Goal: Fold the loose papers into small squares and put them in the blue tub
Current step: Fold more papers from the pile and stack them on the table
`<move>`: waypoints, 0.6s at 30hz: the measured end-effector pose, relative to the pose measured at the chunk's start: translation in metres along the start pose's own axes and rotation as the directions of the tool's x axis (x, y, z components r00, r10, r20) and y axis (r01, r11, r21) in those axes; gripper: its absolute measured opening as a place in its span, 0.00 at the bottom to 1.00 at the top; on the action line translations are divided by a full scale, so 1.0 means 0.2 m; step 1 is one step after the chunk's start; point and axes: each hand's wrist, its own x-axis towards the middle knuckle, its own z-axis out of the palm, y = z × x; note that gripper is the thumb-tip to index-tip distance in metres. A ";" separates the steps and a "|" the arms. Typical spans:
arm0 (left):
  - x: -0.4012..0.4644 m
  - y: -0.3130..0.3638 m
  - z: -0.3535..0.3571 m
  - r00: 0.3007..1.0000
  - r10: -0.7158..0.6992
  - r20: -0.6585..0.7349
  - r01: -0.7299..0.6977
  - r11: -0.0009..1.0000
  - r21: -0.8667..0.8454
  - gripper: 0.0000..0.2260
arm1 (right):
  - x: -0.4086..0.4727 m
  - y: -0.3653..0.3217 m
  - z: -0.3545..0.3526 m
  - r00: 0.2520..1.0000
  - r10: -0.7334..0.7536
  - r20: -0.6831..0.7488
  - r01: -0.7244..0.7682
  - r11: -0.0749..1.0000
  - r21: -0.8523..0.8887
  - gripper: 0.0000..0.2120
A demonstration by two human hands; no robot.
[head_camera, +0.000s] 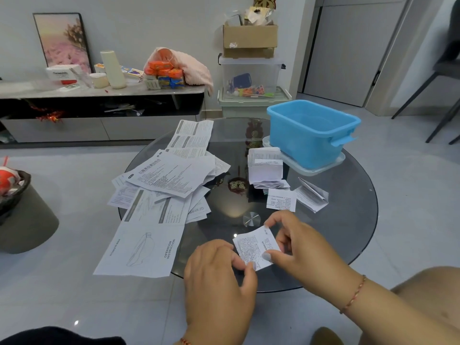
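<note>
A small folded printed paper point(254, 245) is held above the near edge of the round glass table point(348, 220). My left hand point(219, 280) pinches its lower left corner. My right hand point(301, 245) pinches its right side between thumb and fingers. A spread of loose unfolded papers point(164, 185) covers the table's left half, one long sheet point(142, 247) hanging over the rim. Folded paper squares point(266, 168) are stacked beside the blue tub point(311, 130), and two more folded pieces point(282, 199) lie in front of them. The tub stands at the table's far right on a clear lid.
A grey stool point(25, 215) with a red object stands on the floor to the left. A low cabinet point(99, 95) with clutter runs along the back wall. Stacked storage boxes point(250, 78) sit behind the table. Chair legs point(443, 100) are at the far right.
</note>
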 end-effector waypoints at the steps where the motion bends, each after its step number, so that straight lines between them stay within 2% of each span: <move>1: 0.00 0.00 0.00 1.000 -0.011 0.002 0.011 1.000 -0.011 0.16 | 0.00 0.00 0.00 1.000 -0.016 0.010 0.016 1.000 -0.025 0.17; 4: 0.01 0.00 -0.01 1.000 -0.021 0.008 0.021 0.999 -0.045 0.17 | 0.00 0.00 -0.01 0.999 -0.029 0.041 0.032 0.997 -0.077 0.12; 13: 0.03 -0.03 -0.02 0.998 0.044 0.033 -0.043 0.999 -0.032 0.08 | 0.01 0.01 -0.04 0.999 0.009 0.038 -0.002 0.986 -0.169 0.13; 16: 0.03 -0.04 -0.02 0.993 0.118 0.020 -0.118 0.993 0.007 0.09 | 0.01 0.03 -0.03 0.987 -0.147 -0.060 0.134 0.974 -0.184 0.17; 18: 0.03 -0.05 -0.02 0.985 0.170 0.008 -0.170 0.985 0.038 0.10 | 0.01 0.03 -0.02 0.962 -0.272 0.005 0.268 0.945 -0.188 0.21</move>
